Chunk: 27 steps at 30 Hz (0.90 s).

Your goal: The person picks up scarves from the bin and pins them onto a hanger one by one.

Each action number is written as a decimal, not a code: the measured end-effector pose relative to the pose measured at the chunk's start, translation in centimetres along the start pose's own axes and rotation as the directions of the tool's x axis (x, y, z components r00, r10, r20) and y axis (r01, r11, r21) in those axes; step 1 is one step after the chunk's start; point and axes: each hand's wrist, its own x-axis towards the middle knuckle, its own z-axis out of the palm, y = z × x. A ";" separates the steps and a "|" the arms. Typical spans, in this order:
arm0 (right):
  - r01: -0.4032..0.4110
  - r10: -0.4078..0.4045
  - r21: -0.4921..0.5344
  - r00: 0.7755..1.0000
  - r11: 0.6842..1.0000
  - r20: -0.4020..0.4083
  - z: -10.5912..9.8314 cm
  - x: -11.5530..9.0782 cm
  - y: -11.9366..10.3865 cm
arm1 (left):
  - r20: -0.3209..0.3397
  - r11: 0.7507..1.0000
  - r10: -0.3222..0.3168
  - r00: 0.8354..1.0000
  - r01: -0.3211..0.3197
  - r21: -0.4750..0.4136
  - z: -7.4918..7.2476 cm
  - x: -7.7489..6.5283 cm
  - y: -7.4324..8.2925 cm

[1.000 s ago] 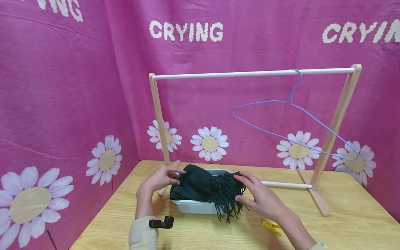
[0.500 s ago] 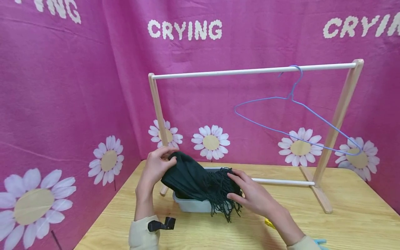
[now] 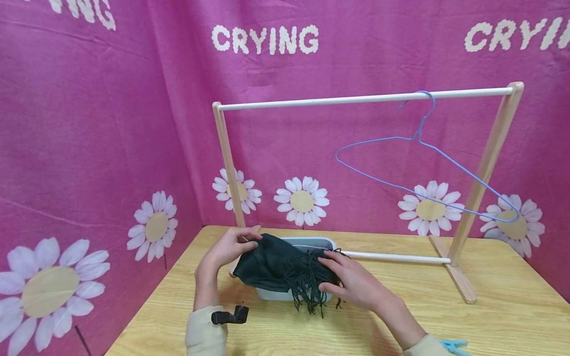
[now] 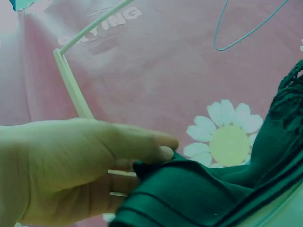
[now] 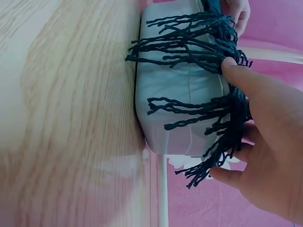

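Left hand (image 3: 228, 248): head view; thumb and fingers pinch the upper left corner of a black fringed cloth (image 3: 267, 262), which slopes down and rightward from the pinch.
Right hand (image 3: 356, 281): curved about the fringed end, at the cloth's right.
Black fringed cloth: between both grips, bunched over the tub; fringe (image 3: 307, 282) spills over the near side, just left of the right hand.
Grey-white tub (image 3: 331, 242): under the cloth; back right rim bare, just beyond the right-hand fingers.
Wooden rack (image 3: 487, 158): beyond both grips, white top bar well above them.
Blue hanger (image 3: 419, 136): hooked on that bar, up and right of the right-hand grip.
Light-blue clip (image 3: 453, 344): on the table (image 3: 156, 306), near the right sleeve (image 3: 425, 346), cut off by the frame.
Pinched corner: left wrist view; thumb on top of a fold, remaining fingers lower, partly behind cloth.
Printed flower (image 4: 229, 144): on the pink backdrop, right of the pinch.
Held fringe: right wrist view; thumb tip on the strands, fingers partly hidden behind them.
Loose strands: hang from the right-hand grip down the tub's outer wall.
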 end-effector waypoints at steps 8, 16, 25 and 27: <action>-0.001 -0.002 0.091 1.000 0.996 0.031 -0.4 -0.1 0.3 | 0.049 0.999 -0.032 0.998 0.031 0.024 -1.3 -2.0 -0.3; 0.048 -0.048 0.113 0.999 0.992 -0.002 -2.0 -0.9 2.2 | 0.154 0.991 -0.039 0.987 0.018 0.135 -1.3 -2.9 0.1; 0.071 -0.067 0.120 0.997 0.990 -0.036 -1.5 -1.1 3.1 | 0.167 0.985 0.069 0.984 -0.094 0.144 0.0 -2.2 0.3; 0.067 -0.063 0.129 0.997 0.989 -0.036 -1.4 -1.2 3.2 | 0.173 0.982 0.096 0.980 -0.122 0.147 0.4 -2.0 0.3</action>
